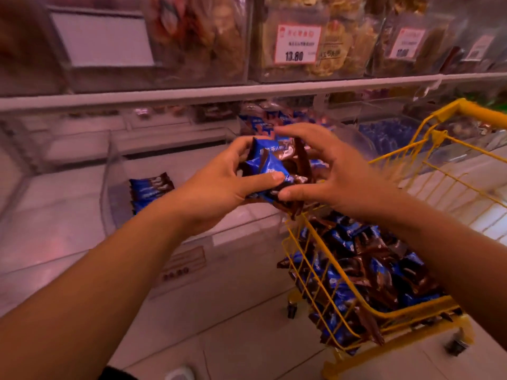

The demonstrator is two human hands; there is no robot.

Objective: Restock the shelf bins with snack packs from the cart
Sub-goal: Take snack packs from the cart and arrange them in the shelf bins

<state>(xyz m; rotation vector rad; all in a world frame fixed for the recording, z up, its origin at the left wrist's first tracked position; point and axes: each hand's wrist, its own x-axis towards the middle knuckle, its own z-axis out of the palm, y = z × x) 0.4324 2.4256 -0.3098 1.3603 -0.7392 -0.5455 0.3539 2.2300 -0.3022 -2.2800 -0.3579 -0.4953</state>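
Note:
A bunch of blue and brown snack packs (270, 163) is held between both hands above the front corner of the yellow wire cart (354, 292). My left hand (219, 185) grips the bunch from the left with thumb on top. My right hand (337, 171) cups it from the right, fingers spread over the top. The cart is heaped with the same packs (384, 272). A clear shelf bin (115, 187) to the left holds a short row of matching packs (149, 192).
Upper shelf bins hold bagged snacks behind price tags (297, 43). More clear bins with blue packs (389, 135) sit behind the cart. A white shelf rail (192, 91) runs across. A price label (182, 263) is on the lower bin front. Tiled floor lies below.

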